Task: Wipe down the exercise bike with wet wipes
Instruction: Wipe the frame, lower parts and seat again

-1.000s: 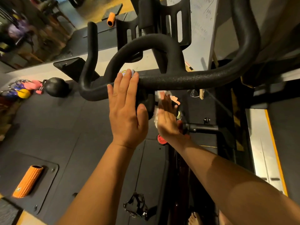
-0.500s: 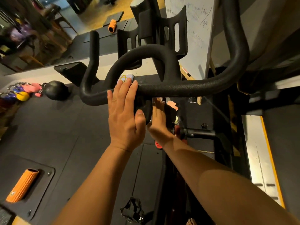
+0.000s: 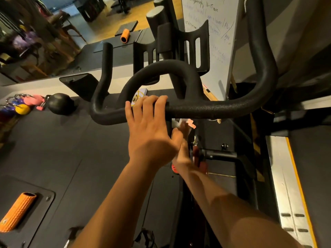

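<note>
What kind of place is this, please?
Most likely a gym or fitness studio: an exercise bike handlebar fills the view, and a black kettlebell and an orange foam roller lie nearby.

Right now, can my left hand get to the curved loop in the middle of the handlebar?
Probably yes. The left hand grips the crossbar just below the loop, and nothing sits between them; the right hand is lower, under the bar.

Black handlebar, left hand curled over it, blurred right hand and wipe beneath
</note>
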The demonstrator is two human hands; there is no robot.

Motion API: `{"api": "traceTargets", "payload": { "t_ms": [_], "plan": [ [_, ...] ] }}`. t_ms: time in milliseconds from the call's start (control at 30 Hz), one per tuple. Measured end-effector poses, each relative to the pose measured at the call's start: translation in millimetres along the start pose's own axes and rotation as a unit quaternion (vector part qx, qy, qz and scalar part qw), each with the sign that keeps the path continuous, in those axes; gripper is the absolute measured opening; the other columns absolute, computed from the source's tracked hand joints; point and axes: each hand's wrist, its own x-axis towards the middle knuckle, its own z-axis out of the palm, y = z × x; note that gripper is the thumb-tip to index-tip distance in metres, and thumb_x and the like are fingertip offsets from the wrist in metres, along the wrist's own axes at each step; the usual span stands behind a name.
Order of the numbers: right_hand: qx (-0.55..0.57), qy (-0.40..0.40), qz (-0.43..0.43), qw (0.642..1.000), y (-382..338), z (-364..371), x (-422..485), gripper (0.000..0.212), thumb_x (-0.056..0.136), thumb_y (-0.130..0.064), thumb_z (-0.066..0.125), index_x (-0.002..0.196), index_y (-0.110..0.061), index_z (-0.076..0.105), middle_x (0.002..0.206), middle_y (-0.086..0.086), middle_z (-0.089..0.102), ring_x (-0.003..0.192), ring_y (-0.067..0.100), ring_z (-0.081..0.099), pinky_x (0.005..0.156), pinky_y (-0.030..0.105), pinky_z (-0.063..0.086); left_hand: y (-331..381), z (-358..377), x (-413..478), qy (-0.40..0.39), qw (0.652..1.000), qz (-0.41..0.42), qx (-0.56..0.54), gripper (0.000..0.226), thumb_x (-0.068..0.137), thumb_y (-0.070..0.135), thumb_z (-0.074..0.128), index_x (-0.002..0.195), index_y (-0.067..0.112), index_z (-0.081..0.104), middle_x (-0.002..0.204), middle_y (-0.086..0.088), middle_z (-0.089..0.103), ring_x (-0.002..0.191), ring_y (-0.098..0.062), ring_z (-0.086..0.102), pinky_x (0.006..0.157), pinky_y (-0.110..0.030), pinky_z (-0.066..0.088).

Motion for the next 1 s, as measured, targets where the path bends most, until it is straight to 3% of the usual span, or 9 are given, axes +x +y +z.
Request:
{"api": "traceTargets", "payload": {
  "t_ms": [100, 167, 233, 300, 500, 700, 833, 900, 1000],
  "plan": [
    [0.191, 0.089, 0.020, 0.977, 21, 6, 25, 0.039, 0.107, -0.017, 0.029, 0.146, -0.014, 0.030, 0.125, 0.002, 0.049, 0.116, -0.010, 0.046, 0.108, 0.008, 0.017, 1, 2, 1, 0.010, 1.000, 0.002, 0.012, 0.070, 0.069, 0.035, 0.058, 0.135, 0.013, 0.047, 0.130, -0.006, 0.047, 0.130, -0.030, 0.040, 0.118, -0.059, 0.012],
    [0.217, 0.110, 0.025, 0.970, 57, 11, 89, 0.049, 0.103, -0.042, 0.031, 0.146, -0.019, 0.036, 0.133, -0.005, 0.044, 0.123, 0.002, 0.043, 0.117, 0.024, 0.020, 0, 3, 1, 0.011, 1.000, 0.006, 0.025, 0.071, 0.067, 0.033, 0.058, 0.134, 0.011, 0.048, 0.129, -0.008, 0.048, 0.129, -0.032, 0.041, 0.117, -0.059, 0.013],
    [0.225, 0.082, 0.006, 0.971, 156, 35, 190, 0.088, 0.074, -0.089, 0.031, 0.144, -0.037, 0.038, 0.154, -0.009, 0.034, 0.143, 0.016, 0.029, 0.121, 0.046, 0.014, 0, 3, 1, 0.005, 1.000, 0.010, 0.029, 0.071, 0.067, 0.033, 0.057, 0.134, 0.011, 0.048, 0.129, -0.009, 0.048, 0.128, -0.032, 0.041, 0.117, -0.059, 0.014],
    [0.299, 0.098, 0.055, 0.948, 192, 47, 234, 0.112, 0.047, -0.106, 0.027, 0.143, -0.048, 0.032, 0.157, -0.008, 0.030, 0.147, 0.021, 0.024, 0.118, 0.057, 0.011, -1, 3, 3, -0.001, 0.999, 0.015, 0.033, 0.071, 0.068, 0.035, 0.057, 0.134, 0.011, 0.048, 0.129, -0.009, 0.048, 0.128, -0.032, 0.041, 0.116, -0.059, 0.015],
    [0.312, 0.101, 0.108, 0.938, 86, 27, 113, 0.055, 0.102, -0.046, 0.035, 0.149, -0.019, 0.032, 0.149, 0.004, 0.039, 0.139, 0.022, 0.035, 0.118, 0.041, 0.023, -1, 3, 4, -0.001, 0.999, 0.008, 0.036, 0.070, 0.067, 0.032, 0.058, 0.133, 0.011, 0.048, 0.129, -0.009, 0.048, 0.127, -0.033, 0.042, 0.116, -0.060, 0.015],
    [0.334, 0.077, 0.084, 0.936, 184, 45, 227, 0.081, 0.071, -0.083, 0.035, 0.144, -0.047, 0.034, 0.156, -0.011, 0.033, 0.147, 0.017, 0.024, 0.119, 0.051, 0.015, 2, 3, 2, 0.045, 0.999, 0.019, 0.020, 0.074, 0.069, 0.025, 0.061, 0.139, 0.008, 0.046, 0.143, -0.016, 0.044, 0.140, -0.036, 0.034, 0.117, -0.063, 0.011],
    [0.321, 0.092, 0.052, 0.941, 151, 48, 171, 0.066, 0.092, -0.061, 0.040, 0.151, -0.035, 0.027, 0.158, -0.013, 0.024, 0.147, 0.007, 0.017, 0.122, 0.034, 0.008, 9, 27, -47, 0.149, 0.955, 0.254, 0.022, 0.038, 0.088, 0.016, 0.053, 0.126, 0.013, 0.050, 0.138, -0.012, 0.047, 0.136, -0.031, 0.043, 0.116, -0.061, 0.018],
    [0.345, 0.082, 0.073, 0.932, 138, 40, 151, 0.072, 0.088, -0.063, 0.041, 0.151, -0.031, 0.029, 0.157, -0.004, 0.030, 0.146, 0.014, 0.025, 0.122, 0.039, 0.015, 6, 50, -87, 0.036, 0.936, 0.350, 0.001, 0.036, 0.089, 0.019, 0.052, 0.125, 0.014, 0.054, 0.134, -0.011, 0.052, 0.131, -0.028, 0.046, 0.118, -0.053, 0.021],
    [0.312, 0.067, 0.022, 0.947, 109, 20, 140, 0.077, 0.087, -0.063, 0.034, 0.153, -0.024, 0.026, 0.159, 0.000, 0.025, 0.147, 0.015, 0.022, 0.122, 0.039, 0.015, -19, 80, -93, -0.088, 0.961, 0.262, 0.022, 0.046, 0.088, 0.021, 0.051, 0.133, 0.009, 0.052, 0.130, -0.015, 0.057, 0.124, -0.030, 0.049, 0.113, -0.042, 0.031]
  ]
}}
